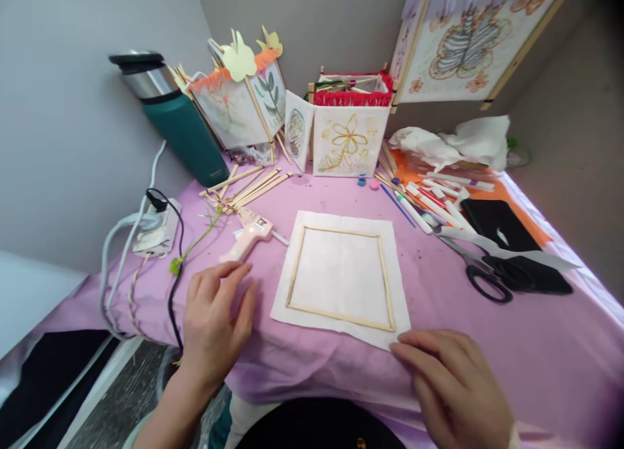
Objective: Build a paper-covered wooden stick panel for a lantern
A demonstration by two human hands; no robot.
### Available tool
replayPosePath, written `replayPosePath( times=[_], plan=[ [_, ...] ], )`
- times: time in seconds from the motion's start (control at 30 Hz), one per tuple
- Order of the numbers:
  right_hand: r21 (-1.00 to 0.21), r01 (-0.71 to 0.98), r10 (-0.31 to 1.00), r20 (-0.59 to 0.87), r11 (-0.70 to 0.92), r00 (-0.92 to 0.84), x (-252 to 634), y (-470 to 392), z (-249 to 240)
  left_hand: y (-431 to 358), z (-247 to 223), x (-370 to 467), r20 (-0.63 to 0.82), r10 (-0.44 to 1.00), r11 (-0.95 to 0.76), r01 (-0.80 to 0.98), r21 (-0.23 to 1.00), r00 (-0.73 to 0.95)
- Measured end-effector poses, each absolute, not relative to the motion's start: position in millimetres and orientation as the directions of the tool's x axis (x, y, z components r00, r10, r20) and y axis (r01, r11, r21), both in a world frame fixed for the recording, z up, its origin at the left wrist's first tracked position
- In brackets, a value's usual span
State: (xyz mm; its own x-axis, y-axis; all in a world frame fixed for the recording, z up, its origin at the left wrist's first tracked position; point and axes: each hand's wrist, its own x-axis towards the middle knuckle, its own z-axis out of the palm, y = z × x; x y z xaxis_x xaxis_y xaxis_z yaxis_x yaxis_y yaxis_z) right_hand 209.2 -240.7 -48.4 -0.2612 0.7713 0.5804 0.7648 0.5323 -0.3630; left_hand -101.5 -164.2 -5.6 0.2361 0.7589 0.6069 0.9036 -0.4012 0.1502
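A square white cloth [341, 273] lies flat before me, with thin wooden sticks [387, 280] forming a square frame on top of it. At its lower right corner, my right hand [453, 377] pinches the edge between thumb and fingers. My left hand [217, 312] hovers left of the cloth, fingers bent and apart, holding nothing. Just beyond its fingertips rests a pale pink glue gun [251, 236], its nozzle end pointing away, with a glue stick [279, 238] at its right side.
Loose sticks [258, 188] and a leaning teal bottle [182, 134] stand back left, near a power strip [158, 231] with cords. Decorated lanterns [351, 140] line the wall. Markers [419, 212], black scissors [490, 283] and a black phone-like slab [517, 228] lie right.
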Motion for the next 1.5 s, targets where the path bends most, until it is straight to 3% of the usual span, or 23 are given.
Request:
replayPosePath(
  times=[0.27, 0.4, 0.5, 0.6, 0.7, 0.77, 0.87, 1.0, 1.1, 1.27, 1.5],
  plan=[
    [-0.318, 0.779, 0.744, 0.614, 0.54, -0.265, 211.1, -237.9, -61.3, -110.2, -6.1, -105.8, 0.442, 0.886, -0.091, 0.987, -0.133, 0.141],
    [-0.253, 0.795, 0.717, 0.632, 0.551, -0.295, 212.3, -236.0, -58.5, -95.3, -7.2, -108.4, 0.386, 0.913, -0.073, 0.984, -0.161, 0.131],
    [-0.217, 0.799, 0.709, 0.624, 0.561, -0.328, 213.0, -235.1, -56.3, -97.8, 0.7, -115.1, 0.403, 0.906, -0.148, 0.989, 0.007, 0.133],
    [-0.229, 0.792, 0.701, 0.638, 0.566, -0.317, 211.1, -234.5, -55.1, -113.4, 20.0, -121.0, 0.351, 0.936, -0.181, 0.906, 0.383, 0.039],
    [-0.282, 0.781, 0.71, 0.65, 0.557, -0.272, 206.8, -234.9, -52.9, -136.3, 38.4, -124.1, 0.17, 0.978, -0.045, 0.669, 0.742, -0.123],
    [-0.331, 0.775, 0.725, 0.651, 0.539, -0.226, 204.0, -236.6, -49.4, -151.6, 42.1, -124.7, 0.022, 0.984, 0.072, 0.514, 0.855, -0.175],
    [-0.437, 0.761, 0.745, 0.662, 0.479, -0.089, 200.7, -241.0, -41.7, -170.2, 33.9, -121.2, -0.183, 0.977, 0.21, 0.383, 0.9, -0.106],
    [-0.58, 0.718, 0.776, 0.625, 0.385, 0.088, 199.0, -245.9, -35.1, -184.1, 18.0, -98.8, -0.391, 0.881, 0.299, 0.329, 0.896, 0.265],
    [-0.577, 0.723, 0.784, 0.616, 0.381, 0.078, 199.9, -247.5, -36.4, -189.2, 15.7, -71.7, -0.485, 0.745, 0.354, 0.344, 0.87, 0.459],
    [-0.474, 0.761, 0.782, 0.619, 0.442, -0.069, 201.6, -248.3, -42.6, -190.8, 19.5, -40.6, -0.634, 0.529, 0.405, 0.489, 0.773, 0.565],
    [-0.486, 0.75, 0.781, 0.621, 0.449, -0.065, 202.0, -249.2, -45.5, -189.5, 16.8, -30.0, -0.638, 0.503, 0.367, 0.524, 0.769, 0.584]
  ],
)
